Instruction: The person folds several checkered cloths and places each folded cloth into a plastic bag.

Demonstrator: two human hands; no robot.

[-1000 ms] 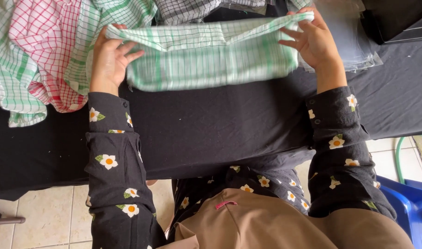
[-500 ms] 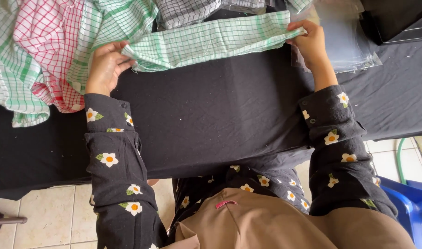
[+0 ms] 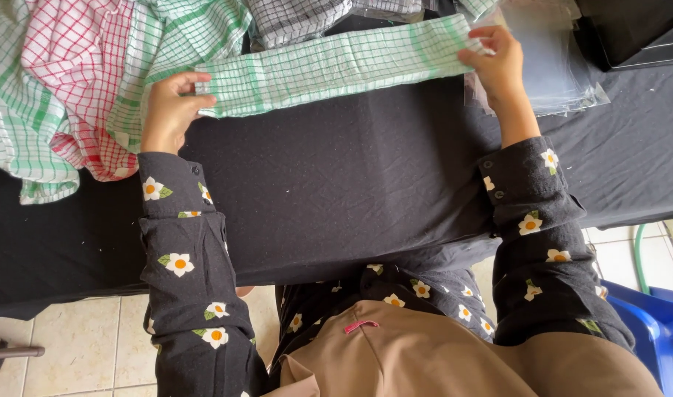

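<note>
Narrowed since a second ago, the green checked cloth [image 3: 336, 66] is a long strip now. Left hand [image 3: 169, 110] and right hand [image 3: 498, 62] pinch its ends (mid-fold, seemingly) above the black table [image 3: 336, 191]; another even fold needs aligned edges.

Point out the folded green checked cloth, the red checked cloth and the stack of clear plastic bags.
Folded green checked cloth [image 3: 336, 68], head view, middle of the strip held between both hands.
Red checked cloth [image 3: 75, 59], head view, its upper middle in the pile.
Stack of clear plastic bags [image 3: 557, 70], head view, bare top sheet.
</note>
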